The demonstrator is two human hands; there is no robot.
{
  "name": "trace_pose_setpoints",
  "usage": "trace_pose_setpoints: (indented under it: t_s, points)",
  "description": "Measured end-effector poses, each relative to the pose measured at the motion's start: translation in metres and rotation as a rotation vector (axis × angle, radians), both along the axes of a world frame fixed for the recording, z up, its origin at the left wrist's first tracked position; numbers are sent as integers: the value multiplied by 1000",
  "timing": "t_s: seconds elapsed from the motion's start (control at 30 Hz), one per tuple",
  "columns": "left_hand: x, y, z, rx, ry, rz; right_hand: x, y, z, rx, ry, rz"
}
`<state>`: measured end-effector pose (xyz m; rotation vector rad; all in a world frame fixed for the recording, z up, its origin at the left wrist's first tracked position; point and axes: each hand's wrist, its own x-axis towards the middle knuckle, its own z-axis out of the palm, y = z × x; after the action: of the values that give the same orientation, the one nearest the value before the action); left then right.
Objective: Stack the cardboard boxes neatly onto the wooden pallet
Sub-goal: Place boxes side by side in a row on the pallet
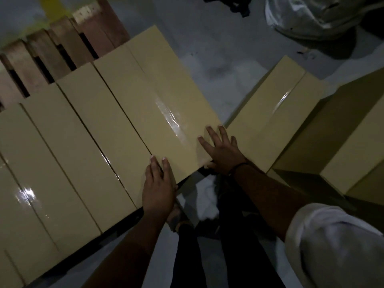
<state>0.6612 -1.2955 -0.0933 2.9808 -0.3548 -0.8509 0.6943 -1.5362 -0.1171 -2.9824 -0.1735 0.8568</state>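
Now the left hand (159, 183) and right hand (222, 151) are pressing flat on the rightmost cardboard box (166, 90) on the wooden pallet (62, 48), right fingers (212, 133) spread, left fingers (154, 163) straight together.

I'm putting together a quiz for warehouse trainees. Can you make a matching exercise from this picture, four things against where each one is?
Things:
1. left hand
2. right hand
3. wooden pallet
4. white sack

Places:
A. slats bare beyond the row of boxes
B. top right of the view
C. flat on the near left corner of the taped cardboard box
D. spread flat on that box's near right corner

Pairs: 1-C, 2-D, 3-A, 4-B
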Motion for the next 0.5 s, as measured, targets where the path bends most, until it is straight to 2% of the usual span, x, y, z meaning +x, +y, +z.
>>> trace_pose_setpoints:
  t_s: [0.17, 0.27, 0.37, 0.43, 0.5]
  points:
    - [3, 0, -1, 16, 21, -6, 5, -1, -5, 48, 7, -8]
    - [3, -3, -1, -36, 22, 34, 0, -6, -5, 182, -41, -78]
    - [7, -7, -2, -73, -30, 58, -5, -11, -12, 501, -341, -418]
    - [13, -16, -2, -63, -62, 16, -8, -18, -22, 590, -489, -755]
    - [23, -31, -3, -70, -78, -18, -11, -30, -26, 639, -538, -1083]
